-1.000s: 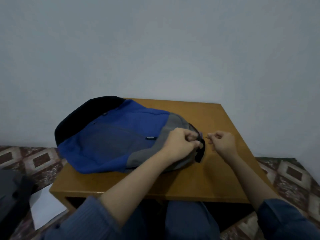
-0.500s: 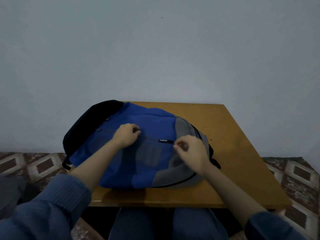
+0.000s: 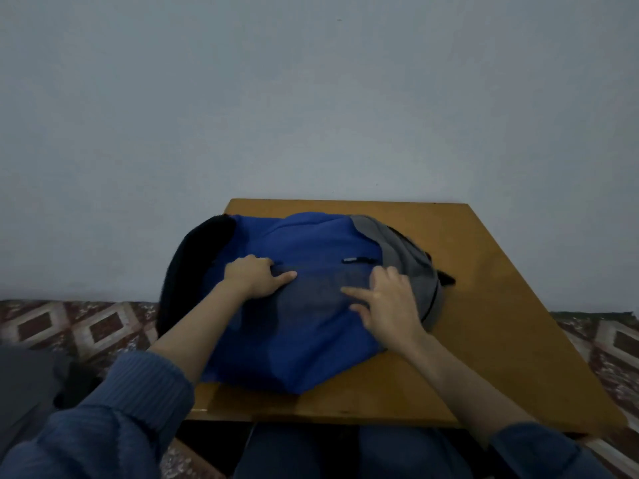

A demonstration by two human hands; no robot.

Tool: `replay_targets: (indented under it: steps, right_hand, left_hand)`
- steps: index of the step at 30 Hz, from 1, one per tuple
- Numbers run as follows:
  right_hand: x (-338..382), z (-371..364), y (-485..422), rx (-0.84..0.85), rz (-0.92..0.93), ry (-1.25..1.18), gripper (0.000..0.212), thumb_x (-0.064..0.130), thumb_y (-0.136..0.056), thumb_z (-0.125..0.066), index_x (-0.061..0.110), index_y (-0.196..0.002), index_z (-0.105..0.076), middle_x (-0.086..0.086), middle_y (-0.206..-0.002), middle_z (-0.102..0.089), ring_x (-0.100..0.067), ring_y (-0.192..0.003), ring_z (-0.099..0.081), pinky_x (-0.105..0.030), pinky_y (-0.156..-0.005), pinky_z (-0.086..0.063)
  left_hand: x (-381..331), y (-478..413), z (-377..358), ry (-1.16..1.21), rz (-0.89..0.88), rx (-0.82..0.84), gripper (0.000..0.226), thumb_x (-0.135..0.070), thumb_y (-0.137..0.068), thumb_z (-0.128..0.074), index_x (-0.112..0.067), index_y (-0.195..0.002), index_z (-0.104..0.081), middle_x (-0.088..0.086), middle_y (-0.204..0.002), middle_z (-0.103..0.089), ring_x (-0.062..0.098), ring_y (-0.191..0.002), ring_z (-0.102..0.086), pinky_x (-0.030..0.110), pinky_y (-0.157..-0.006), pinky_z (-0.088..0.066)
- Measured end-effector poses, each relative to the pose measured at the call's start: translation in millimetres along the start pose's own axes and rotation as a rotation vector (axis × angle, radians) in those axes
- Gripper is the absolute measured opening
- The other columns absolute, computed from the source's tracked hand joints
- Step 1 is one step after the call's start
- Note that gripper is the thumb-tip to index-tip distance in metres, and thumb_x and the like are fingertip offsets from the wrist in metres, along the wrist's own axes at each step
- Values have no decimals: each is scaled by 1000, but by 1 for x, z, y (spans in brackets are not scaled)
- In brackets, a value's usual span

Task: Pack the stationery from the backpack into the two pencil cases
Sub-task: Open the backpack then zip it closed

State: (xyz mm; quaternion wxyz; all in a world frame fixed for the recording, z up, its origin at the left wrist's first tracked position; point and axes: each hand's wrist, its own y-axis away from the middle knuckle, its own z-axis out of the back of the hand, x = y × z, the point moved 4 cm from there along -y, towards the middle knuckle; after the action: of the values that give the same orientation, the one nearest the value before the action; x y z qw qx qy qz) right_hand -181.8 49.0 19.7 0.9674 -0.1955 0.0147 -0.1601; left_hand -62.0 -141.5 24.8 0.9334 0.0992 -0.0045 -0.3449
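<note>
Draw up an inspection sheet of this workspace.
Surface: wooden table, backpack lying on it.
Job's things: backpack blue, grey and black, flat, zip pull visible; pencil cases and stationery not seen.
Clutter: dark bundle low at left.
Hands: left hand on backpack, fingers bent, grip unclear; right hand open, fingers spread on backpack.
Cables: nothing seen.
Surroundings: plain wall, patterned floor.

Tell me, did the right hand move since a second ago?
Yes. The right hand went left, from the bare wooden table beside the backpack onto its blue front.
</note>
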Motion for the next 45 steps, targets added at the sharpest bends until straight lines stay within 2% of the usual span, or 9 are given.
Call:
replay_targets:
  steps: [4, 8, 14, 16, 19, 22, 28, 34, 45]
  right_hand:
    - [-6, -13, -10, 272, -324, -91, 53, 14, -97, -41, 9, -147, -26, -14, -107, -63, -29, -93, -60, -30, -58, -36]
    - [-20, -18, -17, 274, -487, -365, 55, 26, -98, -43, 7, -147, -25, -18, -115, -63, -34, -106, -58, -36, -68, -46]
    - [-55, -18, -31, 284, -432, -313, 49, 30, -98, -44, 19, -145, -34, -18, -105, -67, -9, -54, -36, -23, -44, -25]
    - [-68, -13, -39, 300, -417, -284, 48, 31, -97, -47, 19, -143, -38, -13, -115, -65, -12, -70, -52, -26, -55, -41]
    - [-87, -13, -49, 325, -471, -306, 64, 42, -87, -61, 15, -141, -40, -7, -138, -50, -25, -126, -46, -41, -100, -43]
    - [-105, -21, -50, 317, -713, -581, 79, 43, -82, -68, 7, -143, -32, -10, -147, -38, -30, -134, -38, -44, -109, -35]
    - [-113, -60, -48, 165, -1215, -1299, 60, 26, -79, -73, -4, -126, -52, -14, -130, -56, -31, -118, -54, -44, -103, -44]
    - [-92, -45, -54, 176, -1115, -1452, 34, 13, -90, -60, -6, -119, -58, -18, -121, -61, -30, -103, -60, -36, -84, -52]
    - [-73, 83, -93, -210, -617, -1527, 23, 4, -89, -59, -5, -110, -60, -4, -90, -66, -15, -81, -63, -24, -79, -54]
  left_hand:
    - [-45, 20, 6, -13, -98, 67, 58, -58, -90, -41, -4, -103, -60, 13, -103, -63, 28, -96, -58, 34, -77, -42]
    - [-67, 32, 8, 90, -144, 222, 43, -45, -93, -45, -9, -71, -52, 2, -49, -55, 19, -55, -59, 28, -64, -49]
    - [-95, 31, 8, 345, -218, 325, 40, -35, -93, -51, -11, -61, -44, -2, -38, -56, 15, -49, -58, 25, -60, -47]
    - [-90, 26, 3, 482, -190, 312, 39, -34, -94, -50, -5, -69, -58, 0, -49, -64, 13, -47, -61, 28, -73, -52]
    - [-51, 12, 5, 432, -96, -106, 32, -28, -94, -49, -12, -70, -63, 3, -66, -64, 20, -56, -60, 32, -61, -50]
    - [-4, 4, 5, 364, 171, -424, 27, -30, -94, -49, -12, -111, -61, 12, -114, -56, 27, -107, -52, 37, -87, -43]
    - [22, -6, -35, 1315, 560, -2, 62, -42, -90, -56, 7, -127, -45, 19, -126, -52, 36, -112, -50, 39, -86, -41]
    - [27, -1, -30, 1530, 501, -156, 25, -10, -86, -65, -9, -65, -50, 9, -76, -57, 22, -65, -53, 34, -62, -45]
    - [36, 34, 53, 1670, 197, -424, 12, -15, -87, -64, -10, -76, -63, 4, -79, -65, 21, -75, -59, 31, -66, -50]
